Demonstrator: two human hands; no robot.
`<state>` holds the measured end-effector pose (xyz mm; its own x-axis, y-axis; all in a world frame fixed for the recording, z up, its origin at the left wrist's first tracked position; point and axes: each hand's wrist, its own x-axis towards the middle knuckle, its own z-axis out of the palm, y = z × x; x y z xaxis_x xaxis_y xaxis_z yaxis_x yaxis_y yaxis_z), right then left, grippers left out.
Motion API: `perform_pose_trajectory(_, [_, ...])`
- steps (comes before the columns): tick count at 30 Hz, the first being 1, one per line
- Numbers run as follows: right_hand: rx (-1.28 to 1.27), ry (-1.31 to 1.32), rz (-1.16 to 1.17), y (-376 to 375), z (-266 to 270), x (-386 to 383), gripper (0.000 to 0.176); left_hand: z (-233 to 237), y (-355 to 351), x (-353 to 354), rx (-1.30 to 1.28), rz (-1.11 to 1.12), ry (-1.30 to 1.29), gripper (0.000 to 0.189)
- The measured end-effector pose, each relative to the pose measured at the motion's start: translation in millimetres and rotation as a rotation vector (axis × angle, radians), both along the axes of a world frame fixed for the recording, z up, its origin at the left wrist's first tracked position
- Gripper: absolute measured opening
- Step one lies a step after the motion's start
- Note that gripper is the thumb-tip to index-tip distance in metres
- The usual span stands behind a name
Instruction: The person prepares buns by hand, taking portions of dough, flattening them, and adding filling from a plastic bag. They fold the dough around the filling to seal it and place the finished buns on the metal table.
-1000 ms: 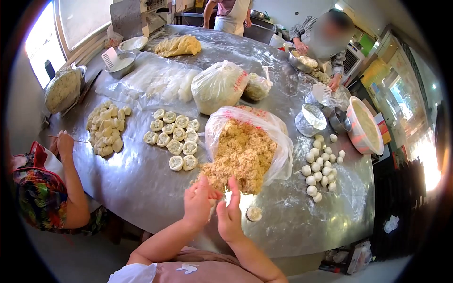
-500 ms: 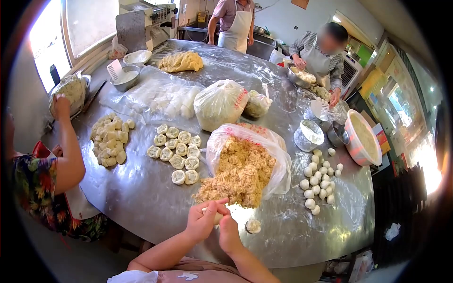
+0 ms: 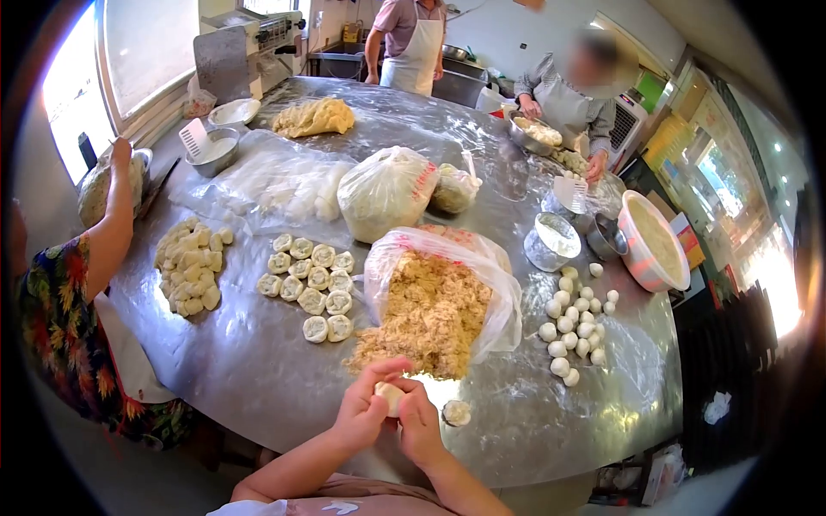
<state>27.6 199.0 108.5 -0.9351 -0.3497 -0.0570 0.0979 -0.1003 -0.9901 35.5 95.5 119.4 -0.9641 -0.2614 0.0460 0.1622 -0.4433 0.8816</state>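
Note:
Both of my hands are together at the near edge of the steel table, around one pale piece of dough [image 3: 390,397]. My left hand [image 3: 361,408] cups it from the left with curled fingers. From the right, my right hand [image 3: 420,423] presses its fingers against the same dough. Right beyond them, a crumbly golden-brown filling [image 3: 426,314] spills from an open plastic bag [image 3: 499,310]. One small round dough piece [image 3: 457,413] lies on the table just right of my right hand. Several shaped dough pieces [image 3: 312,301] sit in rows to the left of the bag.
White dough balls [image 3: 568,331] lie to the right, near a pink-rimmed tub [image 3: 658,241] and a flour container [image 3: 552,242]. Cut dough lumps [image 3: 191,267] are at left. A tied bag [image 3: 387,193] stands behind the filling. Co-workers are at the left [image 3: 77,318], back [image 3: 411,43] and right [image 3: 572,103].
My hands have turned the dough so that more of it shows between my fingers. The view has shifted slightly. The left co-worker's arm has moved up over the bowl.

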Motion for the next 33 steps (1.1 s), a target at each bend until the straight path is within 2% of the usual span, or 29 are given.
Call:
perform_pose_trajectory(1, [-0.087, -0.126, 0.042, 4.6, -5.5, -1.1, 0.057, 7.2, 5.8, -1.3, 0.036, 0.05, -0.023, 0.043])
perform_pose_trajectory(2, [-0.075, -0.122, 0.067, 7.1, -11.6, 0.0, 0.058, 10.9, 9.1, -4.0, 0.013, 0.085, -0.025, 0.044])
perform_pose_trajectory(4, [-0.051, -0.114, 0.126, 10.3, -23.8, 3.3, 0.061, 6.0, 5.6, -4.4, -0.072, 0.0, 0.003, 0.04])
perform_pose_trajectory(5, [0.021, -0.089, 0.2, 17.5, -27.2, 1.0, 0.063, -6.8, -5.7, -1.7, -0.135, -0.118, 0.034, 0.035])
perform_pose_trajectory(6, [0.08, 0.106, 0.12, 13.2, -22.9, -2.5, 0.063, -17.8, -11.1, -1.5, -0.198, -0.235, 0.064, 0.032])
perform_pose_trajectory(7, [0.138, 0.298, 0.038, 4.4, -14.4, -7.3, 0.063, -24.6, -9.1, -3.6, -0.144, -0.208, 0.126, 0.035])
perform_pose_trajectory(9, [0.195, 0.364, -0.031, 1.5, -5.9, -2.0, 0.065, -25.3, -6.6, -1.8, -0.211, -0.125, 0.163, 0.034])
perform_pose_trajectory(10, [0.192, 0.244, -0.017, 4.5, -3.2, 3.4, 0.066, -24.0, -4.8, -1.7, -0.244, -0.086, 0.182, 0.034])
perform_pose_trajectory(12, [0.101, 0.038, 0.031, 12.8, -5.4, 4.9, 0.063, -2.5, 15.9, -4.2, 0.012, 0.111, 0.031, 0.033])
perform_pose_trajectory(14, [-0.077, -0.134, 0.096, 23.7, -13.8, 0.7, 0.054, 1.9, 20.2, -1.0, 0.044, 0.052, -0.072, 0.037])
perform_pose_trajectory(15, [-0.087, -0.134, 0.142, 28.1, -16.9, 0.3, 0.05, -3.3, 9.0, 3.0, -0.053, -0.108, -0.093, 0.042])
perform_pose_trajectory(17, [0.004, 0.163, 0.092, 21.0, -16.9, 0.7, 0.049, -26.9, -2.7, -5.6, -0.316, -0.267, 0.244, 0.048])
perform_pose_trajectory(18, [0.054, 0.311, 0.066, 16.6, -16.2, 0.1, 0.049, -26.3, -2.3, -6.0, -0.277, -0.256, 0.211, 0.048])
perform_pose_trajectory(19, [0.093, 0.326, 0.065, 15.7, -16.7, -0.3, 0.047, -24.6, -1.2, -5.7, -0.239, -0.245, 0.176, 0.049])
perform_pose_trajectory(20, [0.053, 0.153, 0.084, 18.0, -14.7, 0.4, 0.045, -24.5, -1.1, -4.3, -0.201, -0.23, 0.138, 0.049])
perform_pose_trajectory(21, [0.008, -0.015, 0.105, 20.4, -11.6, 0.6, 0.044, -27.8, -7.8, -5.4, -0.279, -0.358, 0.105, 0.055])
perform_pose_trajectory(23, [-0.08, -0.275, 0.145, 32.9, -22.2, -3.3, 0.043, -20.7, 4.2, -0.5, -0.087, -0.286, -0.128, 0.063])
perform_pose_trajectory(24, [0.025, -0.422, 0.084, 39.6, -8.7, -11.8, 0.046, -33.1, -0.7, -1.9, -0.046, -0.272, -0.112, 0.068])
perform_pose_trajectory(25, [0.014, -0.421, 0.062, 54.2, -11.1, -21.1, 0.049, -45.6, -5.7, -3.1, -0.004, -0.258, -0.095, 0.076])
perform_pose_trajectory(26, [0.005, -0.419, 0.043, 73.0, -18.9, -33.4, 0.051, -45.5, -16.9, -4.1, -0.027, -0.178, -0.146, 0.072])
perform_pose_trajectory(28, [-0.346, -0.498, -0.228, 113.9, -26.2, -65.0, 0.057, -42.3, -35.7, -10.3, -0.067, -0.011, -0.247, 0.065])
perform_pose_trajectory(30, [-0.646, -0.291, -0.443, 138.1, 8.7, -95.4, 0.062, -57.5, -68.7, -11.8, 0.005, 0.06, -0.358, 0.056])
perform_pose_trajectory(32, [-0.645, -0.069, -0.667, 154.3, 23.9, -116.9, 0.064, -61.0, -86.8, -9.3, -0.087, 0.195, -0.425, 0.048])
perform_pose_trajectory(33, [-0.548, -0.076, -0.65, 154.3, 18.6, -117.9, 0.062, -62.3, -96.3, -7.9, -0.135, 0.265, -0.456, 0.044])
